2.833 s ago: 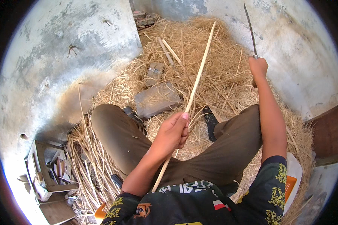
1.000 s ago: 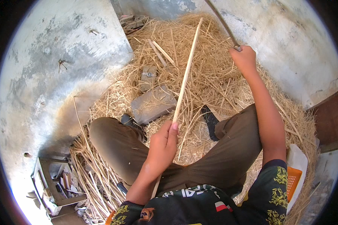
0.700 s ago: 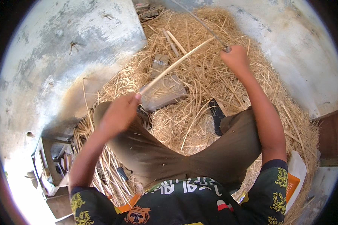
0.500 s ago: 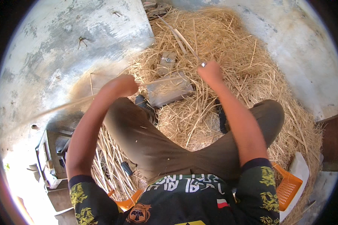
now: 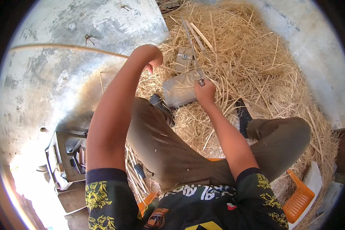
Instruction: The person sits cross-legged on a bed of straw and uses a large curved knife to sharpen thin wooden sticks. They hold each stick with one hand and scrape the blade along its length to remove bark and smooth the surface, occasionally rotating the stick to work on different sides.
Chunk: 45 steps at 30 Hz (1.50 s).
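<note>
My left hand (image 5: pixel 152 58) is closed round a long thin cane strip (image 5: pixel 74 48), its wrist bent. One end of the strip arcs far out to the left; the other runs rightward over a grey block (image 5: pixel 176 94) toward the knife. My right hand (image 5: pixel 205 92) grips the handle of a long-bladed knife (image 5: pixel 197 61) just at the block's right end. The blade points away from me and crosses near the strip; whether they touch I cannot tell. Behind the block lies a smaller brownish block (image 5: pixel 183 60) with a metal piece on top.
Pale shavings (image 5: pixel 249 65) heap around the block and my feet. More strips (image 5: pixel 131 168) lie beside my left thigh, with a small dark object (image 5: pixel 140 171) by them. A worn wooden stool (image 5: pixel 71 163) stands left. An orange plastic chair part or basket (image 5: pixel 298 197) is at lower right.
My left hand has moved up and right, and the strip's outer end has swung upward. My right hand has drawn back and left with the knife, to the block's end.
</note>
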Each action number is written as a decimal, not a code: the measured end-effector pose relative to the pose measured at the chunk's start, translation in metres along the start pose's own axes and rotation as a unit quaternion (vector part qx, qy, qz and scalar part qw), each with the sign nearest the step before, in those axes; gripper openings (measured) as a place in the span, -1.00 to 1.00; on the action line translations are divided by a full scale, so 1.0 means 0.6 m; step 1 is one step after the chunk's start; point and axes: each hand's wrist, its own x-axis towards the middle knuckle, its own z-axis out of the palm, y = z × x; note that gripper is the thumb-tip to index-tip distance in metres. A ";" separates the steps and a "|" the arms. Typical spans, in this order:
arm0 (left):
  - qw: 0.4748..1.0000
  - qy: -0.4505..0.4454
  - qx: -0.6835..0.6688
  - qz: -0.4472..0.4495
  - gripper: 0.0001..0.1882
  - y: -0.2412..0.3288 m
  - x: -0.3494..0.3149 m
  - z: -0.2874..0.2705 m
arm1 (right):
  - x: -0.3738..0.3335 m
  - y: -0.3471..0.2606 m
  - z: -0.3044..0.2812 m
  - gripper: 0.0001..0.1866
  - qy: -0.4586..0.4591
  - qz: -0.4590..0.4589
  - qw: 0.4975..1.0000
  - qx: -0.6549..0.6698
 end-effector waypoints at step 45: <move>0.966 -0.006 0.256 0.038 -0.67 -0.012 0.043 -0.031 | -0.094 0.013 0.040 -0.60 0.016 -0.007 0.984 0.175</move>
